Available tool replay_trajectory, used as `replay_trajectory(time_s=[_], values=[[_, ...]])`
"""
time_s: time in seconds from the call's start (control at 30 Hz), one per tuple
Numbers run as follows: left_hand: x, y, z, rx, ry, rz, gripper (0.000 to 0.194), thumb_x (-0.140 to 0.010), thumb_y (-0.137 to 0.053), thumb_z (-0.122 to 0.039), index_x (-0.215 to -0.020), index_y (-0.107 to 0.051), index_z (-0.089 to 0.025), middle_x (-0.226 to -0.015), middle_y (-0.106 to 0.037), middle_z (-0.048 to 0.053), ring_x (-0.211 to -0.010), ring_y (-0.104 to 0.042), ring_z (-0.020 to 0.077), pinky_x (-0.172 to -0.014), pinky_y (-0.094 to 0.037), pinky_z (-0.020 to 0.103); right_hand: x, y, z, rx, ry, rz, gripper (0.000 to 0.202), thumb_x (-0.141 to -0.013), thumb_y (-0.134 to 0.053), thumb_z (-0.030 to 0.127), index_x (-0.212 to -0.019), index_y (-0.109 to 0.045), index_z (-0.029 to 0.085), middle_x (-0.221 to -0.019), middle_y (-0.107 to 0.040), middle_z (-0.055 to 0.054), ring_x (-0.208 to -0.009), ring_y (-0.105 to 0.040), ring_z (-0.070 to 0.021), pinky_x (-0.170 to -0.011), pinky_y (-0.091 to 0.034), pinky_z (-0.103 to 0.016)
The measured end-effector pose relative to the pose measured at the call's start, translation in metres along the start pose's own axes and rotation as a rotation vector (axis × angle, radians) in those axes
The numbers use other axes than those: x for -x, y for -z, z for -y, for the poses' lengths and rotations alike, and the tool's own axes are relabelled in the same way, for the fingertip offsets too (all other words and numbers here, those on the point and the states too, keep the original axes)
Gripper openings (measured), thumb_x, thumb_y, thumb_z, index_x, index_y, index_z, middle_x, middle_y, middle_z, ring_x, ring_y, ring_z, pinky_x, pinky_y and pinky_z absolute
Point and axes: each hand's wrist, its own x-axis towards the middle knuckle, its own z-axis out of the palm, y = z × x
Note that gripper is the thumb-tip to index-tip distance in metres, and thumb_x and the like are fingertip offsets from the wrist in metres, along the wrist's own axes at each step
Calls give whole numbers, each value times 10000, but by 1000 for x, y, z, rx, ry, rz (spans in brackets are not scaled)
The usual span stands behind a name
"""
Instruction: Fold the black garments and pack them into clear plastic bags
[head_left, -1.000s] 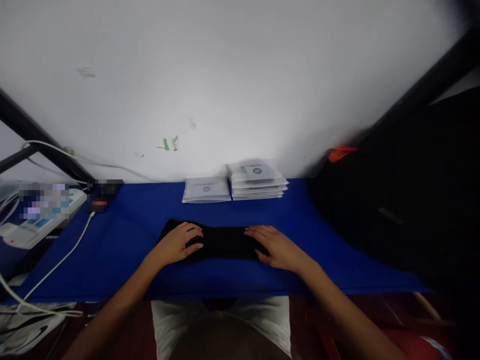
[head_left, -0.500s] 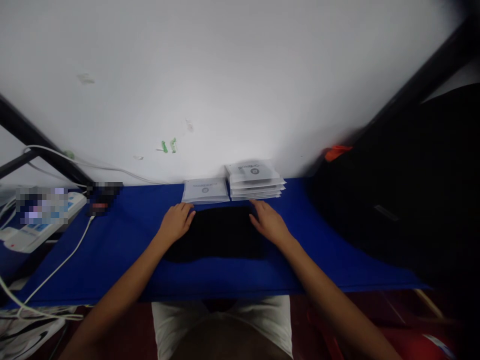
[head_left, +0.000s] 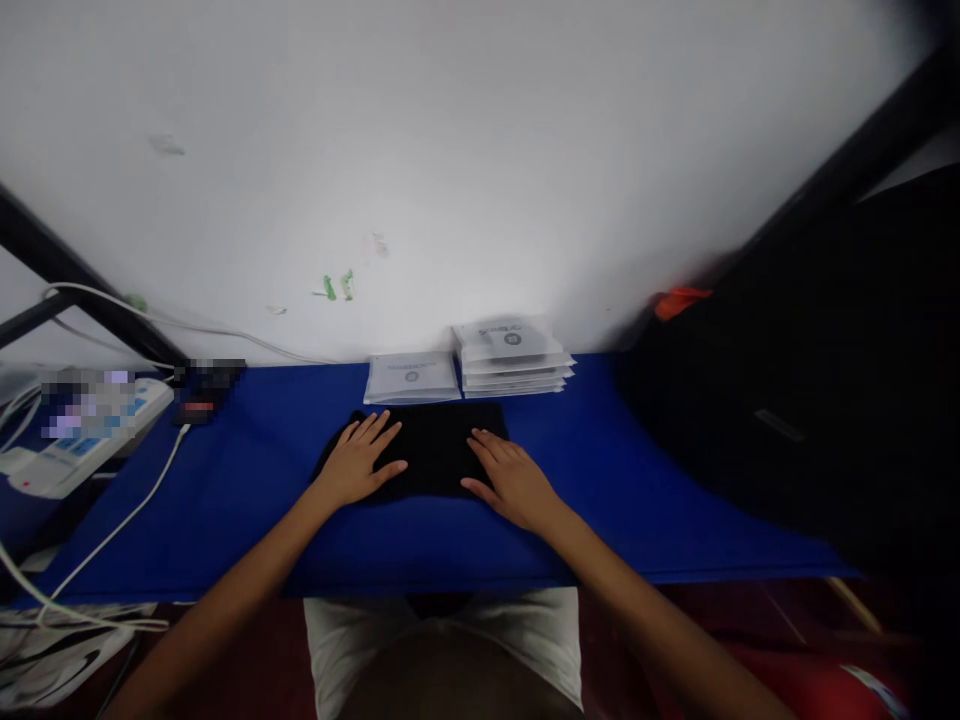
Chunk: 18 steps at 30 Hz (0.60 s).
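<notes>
A black folded cloth (head_left: 435, 450) lies flat on the blue tablecloth (head_left: 600, 510), in front of the person and nearer the wall than the table's front edge. It is too dark to tell what kind of article it is or how its layers run. The left hand (head_left: 356, 462) rests over its left part, fingers extended and slightly spread, their tips close to the cloth's far edge; the thumb points inward, just inside the near edge. Some cloth shows beyond this hand on the outer side. The right hand (head_left: 517, 478) lies over the right end, fingers straight and slanting inward, with tips on the black fabric short of the far edge and the thumb near the close edge. Neither hand is clenched or pinching; both lie palm down, and how hard they press cannot be told. Bare fabric spans the gap between the two thumbs.

Just beyond the cloth, a flat translucent printed pouch (head_left: 412, 378) sits beside a taller stack of similar pouches (head_left: 514, 365), both near the white wall (head_left: 480, 180). At the left are a white power strip (head_left: 94, 440), partly pixelated, and a dark device (head_left: 193, 412) with a white cable (head_left: 139, 515) plugged in. A large black mass (head_left: 810, 360) fills the right side, with an orange patch (head_left: 681, 301) at its edge.
</notes>
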Motion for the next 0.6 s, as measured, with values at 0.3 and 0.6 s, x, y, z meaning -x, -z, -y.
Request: replay_trajectory(time_s=[0.3,0.6], values=[[-3,0,-2,200,-38,-179,244,-950,-506,-382,-1051,-600,-180,-1228,-597,127,-1201,-533,271,-1038,-434,487,-8,7,-31,-52,-10,-33,362,-977,-466,327,-1273,-546,135,-1391,-542,-193,-1284,-520,-308,-1049,-437,-503],[23,49,-35,255,-88,-31,146,-956,-487,-324,-955,-582,-213,-975,-668,53,-906,-630,218,-836,-494,388,8,63,-25,-245,19,66,57,-907,-542,242,-939,-579,211,-1089,-678,-104,-987,-634,-250,-870,-496,-400]])
